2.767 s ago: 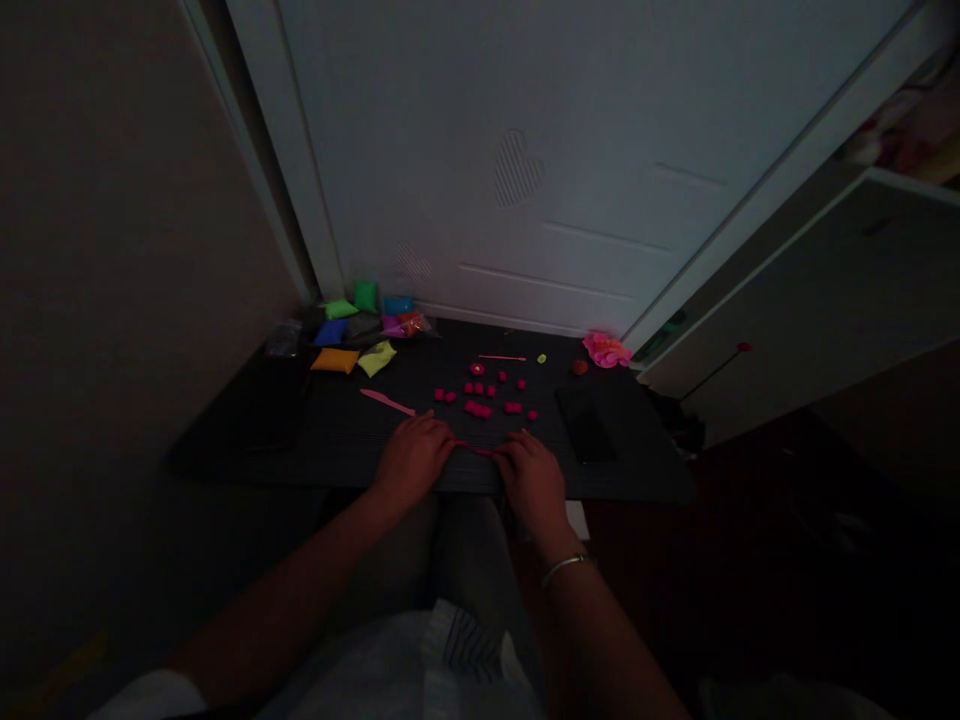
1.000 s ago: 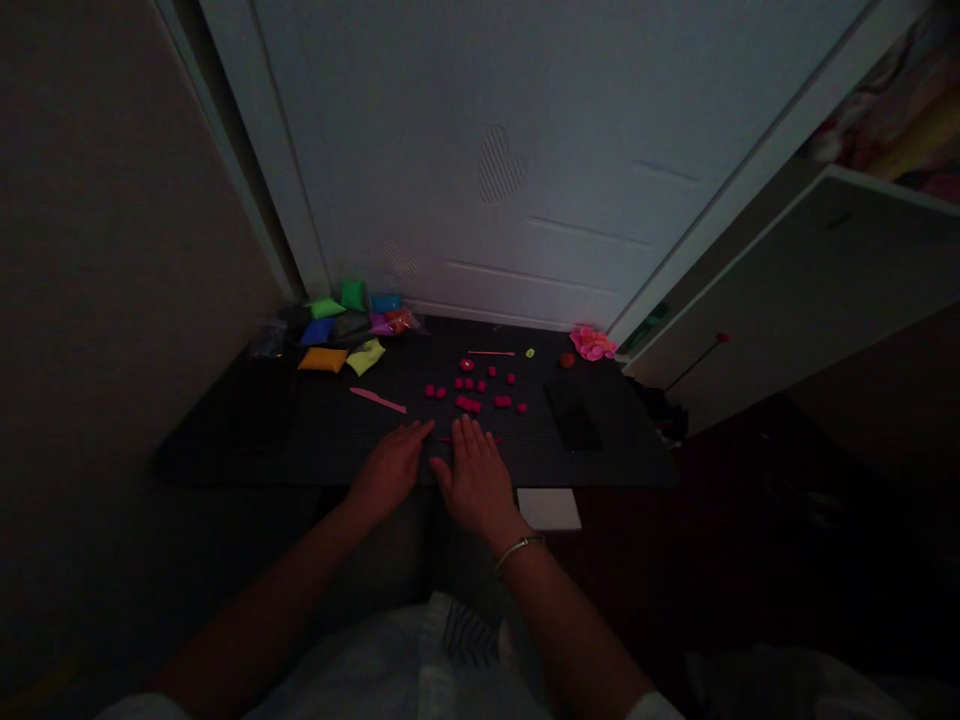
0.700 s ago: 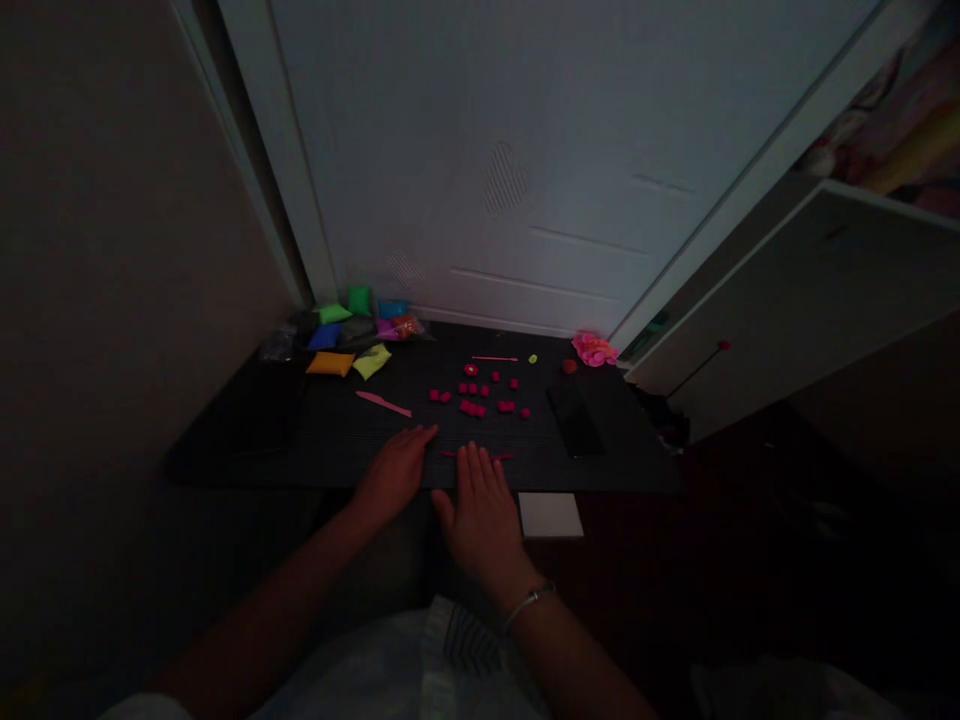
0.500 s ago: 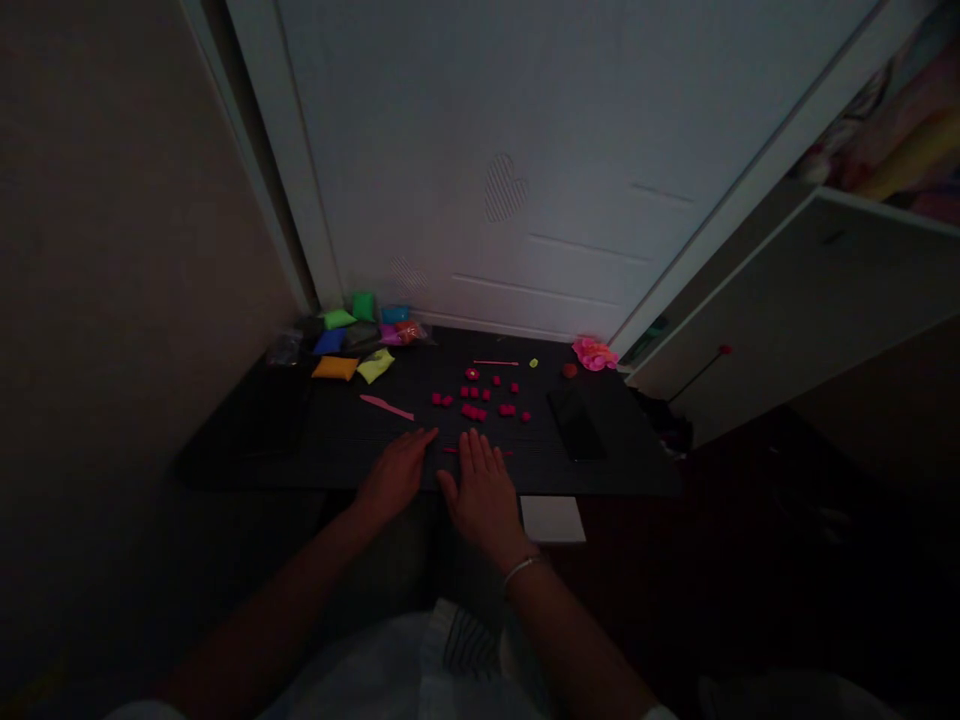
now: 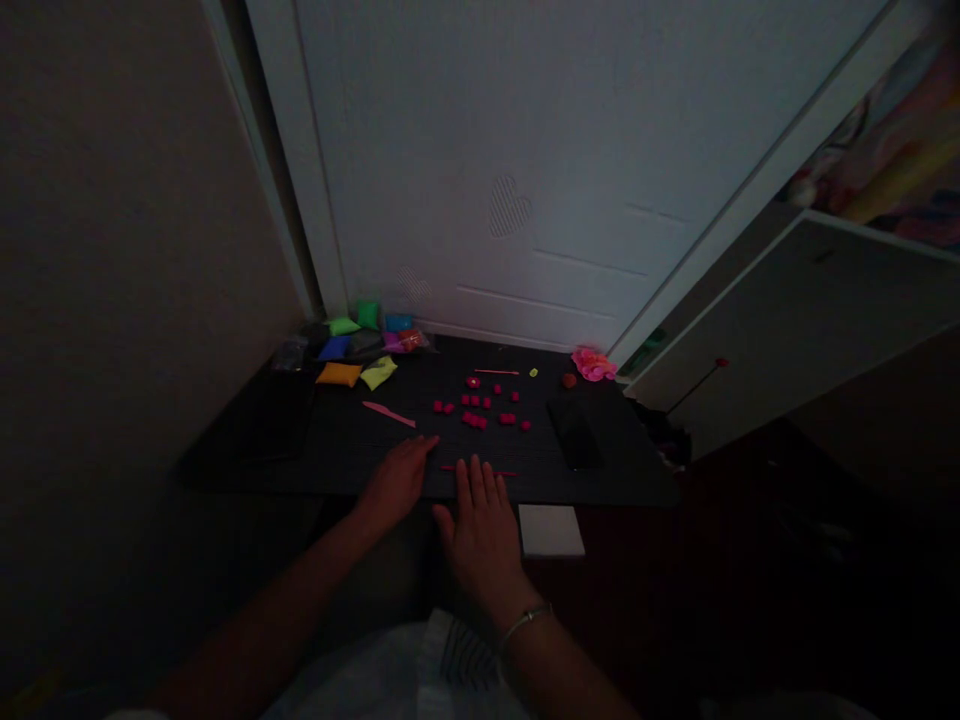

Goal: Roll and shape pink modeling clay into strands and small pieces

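Note:
Flat under the fingers of my right hand (image 5: 480, 520) lies a thin pink-red clay strand (image 5: 508, 474), its two ends showing on either side. That hand is open, fingers stretched forward. My left hand (image 5: 396, 480) rests on the table's front part, fingers extended, just left of the strand and holding nothing. Beyond the hands sit several small dark-pink clay pieces (image 5: 474, 420) in loose groups. A pink plastic knife (image 5: 388, 414) lies past my left fingertips. Farther back is a thin pink stick (image 5: 496, 372), near a small yellow-green bit (image 5: 533, 373).
Coloured clay packets (image 5: 339, 375) crowd the dark table's (image 5: 255, 470) back left. To the right lie a black phone (image 5: 574, 433), a reddish lump (image 5: 568, 381) and a pink ruffled thing (image 5: 594, 364). A white door panel (image 5: 420, 150) stands behind; a white pad (image 5: 551, 530) shows below the front edge.
My right hand has drawn back toward me over the table, and the strand under it now lies nearer the front edge. My left hand stays almost in place. The view has tilted slightly.

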{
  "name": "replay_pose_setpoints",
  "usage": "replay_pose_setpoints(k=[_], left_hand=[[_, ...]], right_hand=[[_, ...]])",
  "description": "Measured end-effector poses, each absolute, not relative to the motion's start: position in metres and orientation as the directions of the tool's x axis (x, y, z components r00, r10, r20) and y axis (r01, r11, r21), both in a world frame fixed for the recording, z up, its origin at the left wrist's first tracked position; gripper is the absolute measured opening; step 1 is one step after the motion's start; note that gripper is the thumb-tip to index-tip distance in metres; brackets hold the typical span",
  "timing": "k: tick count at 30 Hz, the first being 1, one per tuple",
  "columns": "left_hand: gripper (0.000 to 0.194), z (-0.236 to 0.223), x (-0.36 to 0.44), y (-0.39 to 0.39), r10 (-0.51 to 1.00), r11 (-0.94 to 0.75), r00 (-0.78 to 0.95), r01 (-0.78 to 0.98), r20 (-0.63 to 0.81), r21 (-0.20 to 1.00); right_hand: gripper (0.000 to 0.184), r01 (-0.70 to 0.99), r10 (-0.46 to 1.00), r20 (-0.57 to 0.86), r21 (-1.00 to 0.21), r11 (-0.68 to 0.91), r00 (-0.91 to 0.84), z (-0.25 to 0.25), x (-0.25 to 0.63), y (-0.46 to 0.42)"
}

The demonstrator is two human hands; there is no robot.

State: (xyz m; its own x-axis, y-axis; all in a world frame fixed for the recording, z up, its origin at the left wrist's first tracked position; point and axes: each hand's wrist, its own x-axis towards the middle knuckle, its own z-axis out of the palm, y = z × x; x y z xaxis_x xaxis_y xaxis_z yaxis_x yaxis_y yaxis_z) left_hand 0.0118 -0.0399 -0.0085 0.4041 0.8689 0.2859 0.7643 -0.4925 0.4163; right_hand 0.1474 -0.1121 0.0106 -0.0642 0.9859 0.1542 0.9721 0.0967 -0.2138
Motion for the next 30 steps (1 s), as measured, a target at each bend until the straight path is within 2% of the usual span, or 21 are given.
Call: replay_pose_setpoints(k=[8,11,15,21,30], left_hand=[[0.042,-0.004,0.008,-0.044,0.849,-0.517,0.417,0.784,0.325,0.343],[0.042,-0.002,0.018,-0.059,0.808,-0.567,0.470,0.785,0.356,0.250],[0.046,0.001,0.047,-0.075,0.747,-0.651,0.592,0.745,0.303,0.148],[0.048,0.003,0.063,-0.074,0.778,-0.620,0.593,0.778,0.208,0.102],[0.048,0.003,0.063,-0.072,0.829,-0.553,0.531,0.825,0.173,0.114]], right_hand=[[0.054,0.979,0.972,0.233,-0.190,0.072,-0.027,0.025,0.167,-0.111],[0.051,0.988,0.972,0.234,-0.148,0.040,-0.004,0.022,0.186,-0.116],[0.047,0.983,0.980,0.180,-0.142,0.117,-0.091,0.012,0.191,-0.120],[0.047,0.977,0.985,0.132,-0.165,0.137,-0.116,0.012,0.185,-0.113],[0.046,0.983,0.994,0.108,-0.181,0.042,-0.023,0.015,0.181,-0.108]])
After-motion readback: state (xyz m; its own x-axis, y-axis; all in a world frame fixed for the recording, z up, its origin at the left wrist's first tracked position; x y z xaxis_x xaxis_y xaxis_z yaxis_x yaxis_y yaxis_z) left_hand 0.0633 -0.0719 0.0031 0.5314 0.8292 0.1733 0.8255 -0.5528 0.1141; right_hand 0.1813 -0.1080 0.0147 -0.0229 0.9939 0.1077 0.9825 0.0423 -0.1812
